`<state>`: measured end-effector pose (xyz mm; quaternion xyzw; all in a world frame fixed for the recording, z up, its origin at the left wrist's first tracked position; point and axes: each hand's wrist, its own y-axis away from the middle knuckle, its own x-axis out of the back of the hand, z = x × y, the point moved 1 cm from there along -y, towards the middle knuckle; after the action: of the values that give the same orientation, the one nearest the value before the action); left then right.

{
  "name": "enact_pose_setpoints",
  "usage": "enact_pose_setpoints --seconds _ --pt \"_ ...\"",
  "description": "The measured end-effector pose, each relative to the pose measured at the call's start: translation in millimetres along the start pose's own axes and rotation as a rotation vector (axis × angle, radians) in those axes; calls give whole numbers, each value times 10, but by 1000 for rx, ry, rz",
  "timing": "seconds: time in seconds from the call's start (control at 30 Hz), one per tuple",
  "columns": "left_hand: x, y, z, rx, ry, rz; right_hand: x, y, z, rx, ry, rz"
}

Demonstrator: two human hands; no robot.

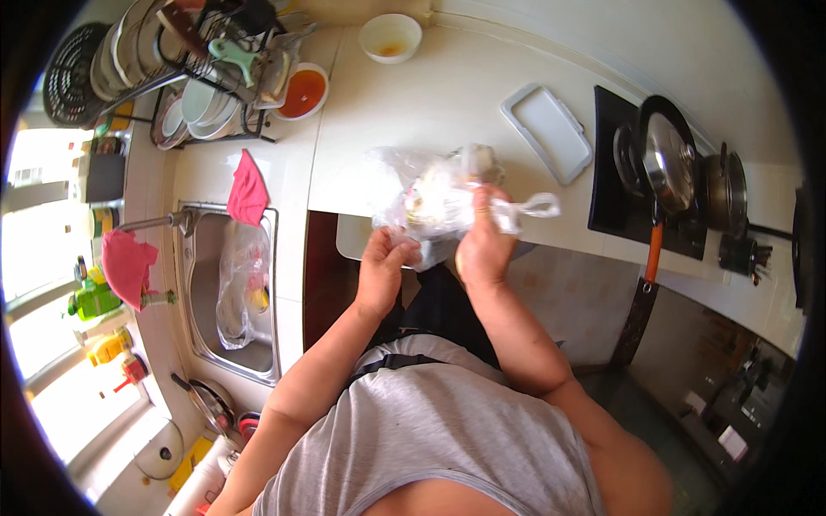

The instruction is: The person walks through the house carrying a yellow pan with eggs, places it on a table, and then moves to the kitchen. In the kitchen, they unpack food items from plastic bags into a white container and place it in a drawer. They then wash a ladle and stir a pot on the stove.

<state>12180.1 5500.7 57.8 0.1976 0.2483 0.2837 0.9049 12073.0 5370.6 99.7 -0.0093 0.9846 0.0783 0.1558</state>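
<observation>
Between my hands is a clear plastic bag (pixel 432 193) with pale contents, blurred, so I cannot tell what they are. My left hand (pixel 382 264) pinches the bag's near left side between thumb and fingers. On the other side, my right hand (pixel 485 248) grips the bag near its top, with white plastic handle loops (pixel 541 205) sticking out to the right. Part of a clear container (pixel 433 253) shows below the bag at the counter's front edge. A grey rectangular lid (pixel 548 132) lies flat on the counter, right of the bag.
To the left is a steel sink (pixel 205 309) holding a crumpled plastic bag (pixel 242 290); a pink cloth (pixel 248 187) hangs over its rim. A dish rack (pixel 213 132), a bowl of red liquid (pixel 302 93) and a white bowl (pixel 390 39) stand behind. Lidded pans (pixel 671 164) sit at right.
</observation>
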Motion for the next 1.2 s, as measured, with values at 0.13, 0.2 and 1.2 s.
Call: enact_pose_setpoints --seconds 0.13,0.2,1.2 --pt "-97 -113 214 -184 -324 -79 -105 202 154 158 -33 -213" --pt "-243 -50 396 -328 -667 -124 -85 174 129 443 333 -316" --pt "-11 -182 171 -182 -518 233 1151 -976 1125 -179 786 -152"
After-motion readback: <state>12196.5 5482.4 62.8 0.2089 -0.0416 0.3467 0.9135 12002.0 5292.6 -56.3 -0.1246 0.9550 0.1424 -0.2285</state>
